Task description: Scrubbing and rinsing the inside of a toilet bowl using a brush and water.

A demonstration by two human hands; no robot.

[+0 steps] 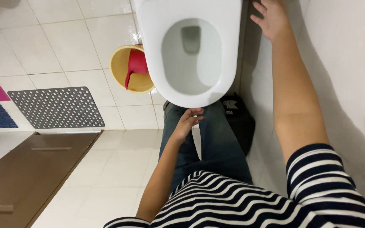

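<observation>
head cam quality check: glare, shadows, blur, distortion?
Head view: bright, even light; glare patch on the floor tiles beside the toilet; soft shadow of the right arm on the wall; wide-angle stretch towards the edges; right hand cut off at the top edge; left hand sharp, no clear motion blur.

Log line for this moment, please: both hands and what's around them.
left hand: open, low by toilet seat front rim | right hand: open, raised beside toilet near wall | yellow bucket left of bowl

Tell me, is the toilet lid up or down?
Up. The toilet shows its open bowl with water inside, ringed by the white seat.
</observation>
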